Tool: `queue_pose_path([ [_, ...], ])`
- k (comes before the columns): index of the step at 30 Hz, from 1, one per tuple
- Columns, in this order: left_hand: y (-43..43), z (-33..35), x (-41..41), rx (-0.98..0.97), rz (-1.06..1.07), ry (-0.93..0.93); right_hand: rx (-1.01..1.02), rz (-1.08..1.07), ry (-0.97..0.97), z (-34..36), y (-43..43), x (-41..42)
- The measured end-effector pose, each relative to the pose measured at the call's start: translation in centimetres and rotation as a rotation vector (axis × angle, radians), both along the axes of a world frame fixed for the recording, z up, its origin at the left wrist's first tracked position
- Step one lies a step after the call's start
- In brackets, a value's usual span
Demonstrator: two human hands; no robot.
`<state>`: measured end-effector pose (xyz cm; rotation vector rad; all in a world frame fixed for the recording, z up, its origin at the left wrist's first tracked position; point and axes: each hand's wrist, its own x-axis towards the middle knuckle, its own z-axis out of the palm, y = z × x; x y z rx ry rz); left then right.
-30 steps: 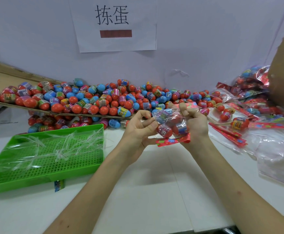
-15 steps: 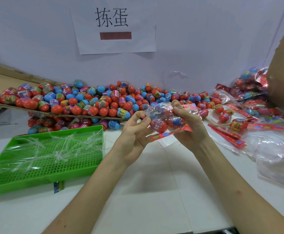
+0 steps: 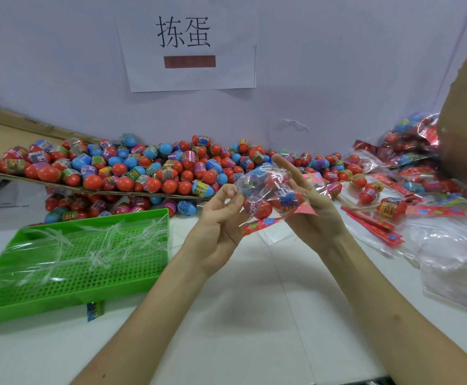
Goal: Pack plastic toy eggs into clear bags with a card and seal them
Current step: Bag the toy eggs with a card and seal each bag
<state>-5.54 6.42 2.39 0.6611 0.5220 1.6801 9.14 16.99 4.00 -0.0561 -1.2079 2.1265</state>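
Pinching filled bag (image 3: 265, 179) with left hand (image 3: 217, 226), propping it on flat right hand (image 3: 319, 218) — eggs (image 3: 257, 208), card (image 3: 262, 225) in; sealing likely left.

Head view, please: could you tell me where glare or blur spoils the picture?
In the head view, glare streaks the film over the green tray; the held bag shimmers with reflections; the loose bags at far right look smeared and soft.
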Motion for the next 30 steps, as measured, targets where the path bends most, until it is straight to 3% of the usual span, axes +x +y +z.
queue_pose_path([
  [10, 0.7, -0.4, -0.1, -0.035, 0.078, -0.042, -0.146, -0.009, 0.071, -0.7, 0.4, -0.9],
  [14, 1.0, -0.8, -0.2, -0.081, 0.159, 0.092, -0.183, -0.165, -0.142, -0.8, 1.3, -1.3],
  [18, 1.2, -1.0, -0.5, -0.127, 0.242, 0.132, -0.14, -0.323, -0.381, -0.8, 1.4, -1.6],
  [30, 1.5, -1.5, -0.5, -0.272, 0.358, 0.336, 0.223, -0.415, -0.491, -1.2, 0.2, -2.4],
])
